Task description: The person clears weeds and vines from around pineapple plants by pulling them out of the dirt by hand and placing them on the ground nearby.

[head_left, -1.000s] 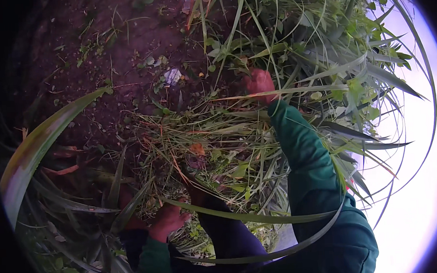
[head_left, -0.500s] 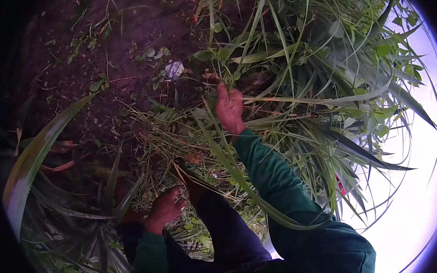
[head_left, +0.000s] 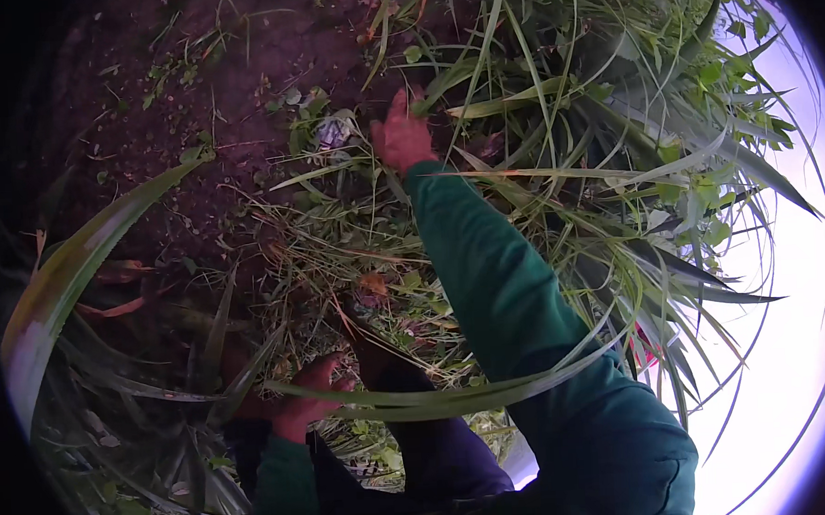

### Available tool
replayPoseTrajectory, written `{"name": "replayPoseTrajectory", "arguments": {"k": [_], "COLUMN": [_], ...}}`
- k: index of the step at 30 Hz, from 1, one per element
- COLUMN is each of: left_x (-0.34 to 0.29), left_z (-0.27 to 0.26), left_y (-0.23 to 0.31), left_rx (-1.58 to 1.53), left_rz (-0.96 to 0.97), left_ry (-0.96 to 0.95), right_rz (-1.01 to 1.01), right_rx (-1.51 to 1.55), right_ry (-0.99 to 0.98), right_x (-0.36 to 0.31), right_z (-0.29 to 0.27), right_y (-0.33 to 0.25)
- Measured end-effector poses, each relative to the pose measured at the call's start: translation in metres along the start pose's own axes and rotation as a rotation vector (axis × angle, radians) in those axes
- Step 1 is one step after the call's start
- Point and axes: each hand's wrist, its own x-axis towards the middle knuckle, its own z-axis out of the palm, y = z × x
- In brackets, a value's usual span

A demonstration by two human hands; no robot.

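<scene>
My right hand [head_left: 403, 136] reaches forward to the base of a clump of long, narrow grass [head_left: 491, 47]. Its fingers look stretched and apart, though the tips are partly lost among the blades. Just left of it, a crumpled whitish wrapper [head_left: 335, 132] lies on the soil. My left hand [head_left: 306, 400] hangs low in front of my legs, thumb apart from the loosely bent fingers, with no held thing visible. A long, pale green leaf blade [head_left: 456, 401] crosses in front of the left hand and my right sleeve.
Flattened, cut-looking grass [head_left: 311, 253] covers the ground between my hands. Spiky, broad-leaved plants stand at the left, one with a large toothed leaf [head_left: 81, 263], and dense ones at the right [head_left: 638, 156]. Dark bare soil [head_left: 148, 103] spreads at the far left.
My right hand has moved forward and slightly left, away from the green stems it was closed on. The long leaf blade has swung down across the left hand, which has hardly moved.
</scene>
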Motion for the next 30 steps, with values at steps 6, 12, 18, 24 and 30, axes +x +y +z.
{"name": "replayPoseTrajectory", "arguments": {"k": [6, 12, 18, 24, 30], "left_x": [0.005, 0.001, 0.012, -0.001, 0.012], "left_z": [-0.006, -0.018, -0.015, -0.017, -0.015], "left_y": [0.019, 0.03, 0.034, 0.032, 0.034], "left_rx": [0.113, 0.104, 0.147, 0.081, 0.115], "left_rz": [0.026, -0.044, 0.113, -0.034, -0.019], "left_ry": [-0.05, -0.003, 0.025, 0.006, -0.016], "right_rz": [0.036, 0.109, 0.099, 0.059, -0.524], "right_rx": [-0.516, -0.413, -0.024, 0.252, -0.283], "right_ry": [-0.045, -0.213, 0.035, 0.008, -0.488], "right_x": [0.035, 0.049, 0.056, -0.026, -0.053], "right_z": [0.005, -0.012, 0.002, -0.057, -0.032], "right_y": [0.07, 0.057, 0.128, 0.069, 0.123]}}
